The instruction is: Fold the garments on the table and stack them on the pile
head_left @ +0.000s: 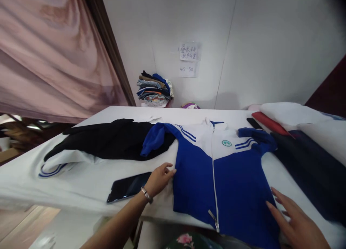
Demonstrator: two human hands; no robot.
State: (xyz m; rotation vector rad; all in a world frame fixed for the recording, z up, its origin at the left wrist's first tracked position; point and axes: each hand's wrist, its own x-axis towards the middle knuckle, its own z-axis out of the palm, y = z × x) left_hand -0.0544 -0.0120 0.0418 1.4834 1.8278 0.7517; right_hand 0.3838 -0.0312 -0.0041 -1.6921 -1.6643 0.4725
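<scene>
A blue and white zip-up jacket (195, 180) lies front up, its zip closed down the middle, with a round green badge on the chest and striped shoulders. Both sleeves are bent outward near the top. My left hand (159, 178), a bracelet on its wrist, is beside the jacket's left edge with fingers loosely bent and apart, the tips at the fabric. At the lower right edge, my right hand (297, 222) has its fingers spread, the tips by the cloth. Neither hand grips anything. A dark phone (129, 187) lies left of my left hand.
The white table (92, 177) bears black clothing (108, 140) at left, partly under a blue sleeve. Dark trousers-like cloth (310, 166), a red piece (270, 122) and white cloth (283, 112) lie at right. Folded clothes (154, 90) are stacked by the wall, below a paper sign (189, 51).
</scene>
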